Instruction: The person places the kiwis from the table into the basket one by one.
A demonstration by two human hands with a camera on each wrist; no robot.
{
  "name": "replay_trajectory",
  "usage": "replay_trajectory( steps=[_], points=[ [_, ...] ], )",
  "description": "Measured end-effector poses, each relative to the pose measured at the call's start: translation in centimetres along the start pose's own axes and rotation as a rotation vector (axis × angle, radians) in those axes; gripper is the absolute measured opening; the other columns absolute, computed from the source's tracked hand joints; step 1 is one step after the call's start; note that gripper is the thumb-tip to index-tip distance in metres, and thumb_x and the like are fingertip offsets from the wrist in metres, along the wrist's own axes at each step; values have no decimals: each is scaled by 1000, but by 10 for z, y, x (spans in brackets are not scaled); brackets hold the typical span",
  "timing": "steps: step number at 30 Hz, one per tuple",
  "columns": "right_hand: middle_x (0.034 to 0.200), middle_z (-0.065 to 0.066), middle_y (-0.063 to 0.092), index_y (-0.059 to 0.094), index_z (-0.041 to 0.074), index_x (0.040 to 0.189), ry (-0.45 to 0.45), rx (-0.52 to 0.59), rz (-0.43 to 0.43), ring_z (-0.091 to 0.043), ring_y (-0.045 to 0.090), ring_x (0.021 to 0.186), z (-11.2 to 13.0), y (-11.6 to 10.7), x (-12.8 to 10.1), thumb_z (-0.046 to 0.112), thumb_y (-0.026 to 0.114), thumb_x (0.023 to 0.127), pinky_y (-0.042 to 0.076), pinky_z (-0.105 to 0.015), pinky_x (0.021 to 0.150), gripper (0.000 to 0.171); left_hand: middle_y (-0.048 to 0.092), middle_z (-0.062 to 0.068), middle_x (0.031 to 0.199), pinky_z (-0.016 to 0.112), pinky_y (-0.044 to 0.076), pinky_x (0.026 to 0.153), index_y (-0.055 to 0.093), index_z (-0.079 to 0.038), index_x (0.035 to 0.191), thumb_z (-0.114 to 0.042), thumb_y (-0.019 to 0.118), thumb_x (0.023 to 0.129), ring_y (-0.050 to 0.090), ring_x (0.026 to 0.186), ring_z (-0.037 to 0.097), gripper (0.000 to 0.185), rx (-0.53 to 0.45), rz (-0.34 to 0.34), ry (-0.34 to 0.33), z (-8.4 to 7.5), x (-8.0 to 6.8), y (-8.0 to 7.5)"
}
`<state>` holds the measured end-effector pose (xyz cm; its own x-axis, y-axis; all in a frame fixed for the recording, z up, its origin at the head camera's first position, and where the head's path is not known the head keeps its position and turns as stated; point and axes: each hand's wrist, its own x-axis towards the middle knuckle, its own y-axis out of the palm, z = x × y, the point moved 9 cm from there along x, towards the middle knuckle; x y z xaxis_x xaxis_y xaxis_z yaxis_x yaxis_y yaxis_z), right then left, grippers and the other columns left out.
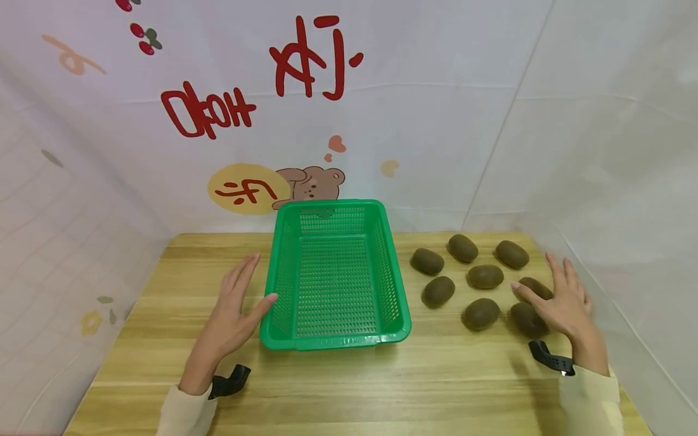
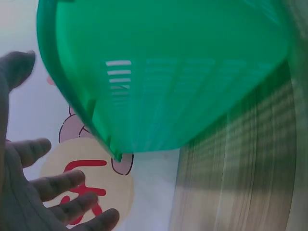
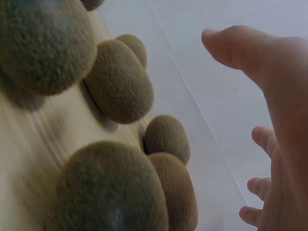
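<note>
A green plastic basket point(image 1: 338, 343) with slotted walls stands at the middle of the table, nothing inside it. Beside its left wall is my left hand point(image 1: 231, 321), fingers spread and holding nothing; in the left wrist view the hand point(image 2: 43, 192) appears apart from the basket wall point(image 2: 163, 96). Several brown fuzzy kiwis point(image 1: 485, 277) lie loose on the table to the right of the basket. Over the rightmost kiwis hovers my right hand point(image 1: 564, 303), its thumb and fingers apart. The right wrist view shows this hand point(image 3: 284, 115) above the kiwis point(image 3: 118, 82) with no grip on any.
The wooden table point(image 1: 349, 387) ends at a white cloth backdrop point(image 1: 436, 121) printed with red characters and a bear. Cloth also hangs along the left and right sides, with the right hand close to the right one. Black straps circle both wrists.
</note>
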<state>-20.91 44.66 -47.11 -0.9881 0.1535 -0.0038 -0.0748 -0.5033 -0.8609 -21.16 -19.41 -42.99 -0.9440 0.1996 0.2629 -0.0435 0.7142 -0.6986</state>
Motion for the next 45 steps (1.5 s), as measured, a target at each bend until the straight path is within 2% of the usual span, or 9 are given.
replay_trajectory(
  steps=[6,12,15,19,26,36,39,41,45],
  points=[
    [167,-25,-23,-14,28,165,40,63,9,-67,-13,146,-19,1,0,59,57,99,-3,-92,99,102,30,17,166,68,41,110,16,-26,166,-31,64,103,33,149,42,79,-126,0,-24,6,4,8],
    [168,-24,-19,-13,24,165,70,182,30,-62,-10,149,-33,4,-3,55,58,100,7,-88,106,102,36,18,162,63,46,108,19,-22,166,-28,58,106,42,144,41,72,-287,23,-66,16,10,19],
    [169,-23,-15,-13,25,165,85,238,52,-62,-7,150,-36,8,-3,55,59,99,10,-86,108,102,38,18,160,40,52,107,22,-25,165,-29,56,107,45,142,40,68,-373,31,-133,22,12,23],
    [169,-29,-7,-10,23,166,98,263,83,-65,1,148,-38,14,-5,55,60,99,17,-84,107,102,42,19,157,11,48,94,27,-20,164,-29,57,107,48,139,37,65,-461,40,-230,27,14,27],
    [167,-34,9,4,12,167,130,250,87,-65,25,142,-44,19,-2,57,54,101,33,-77,103,94,49,19,149,18,57,85,39,-14,159,-18,61,104,63,115,6,59,-585,49,-331,30,14,30],
    [153,-39,38,30,3,160,162,189,34,-61,40,135,-50,19,5,56,54,102,43,-67,99,83,50,19,145,17,57,87,43,-11,157,-14,64,102,66,110,0,59,-643,55,-336,37,12,26],
    [150,-37,44,35,2,158,156,173,21,-58,44,133,-51,19,5,55,56,101,49,-54,94,81,50,16,141,17,57,87,43,-9,157,-14,65,102,65,109,0,60,-654,54,-335,38,11,25],
    [150,-36,45,37,3,158,160,177,11,-56,46,132,-52,18,4,55,58,100,51,-37,87,81,51,12,137,17,57,87,43,-8,156,-15,66,101,65,107,-2,60,-660,53,-345,39,10,25],
    [150,-33,47,40,4,157,183,182,-7,-54,48,132,-55,17,1,56,60,99,42,-18,76,80,51,6,134,17,56,87,43,-10,157,-17,67,101,65,105,-3,62,-661,65,-366,39,9,25]
  ],
)
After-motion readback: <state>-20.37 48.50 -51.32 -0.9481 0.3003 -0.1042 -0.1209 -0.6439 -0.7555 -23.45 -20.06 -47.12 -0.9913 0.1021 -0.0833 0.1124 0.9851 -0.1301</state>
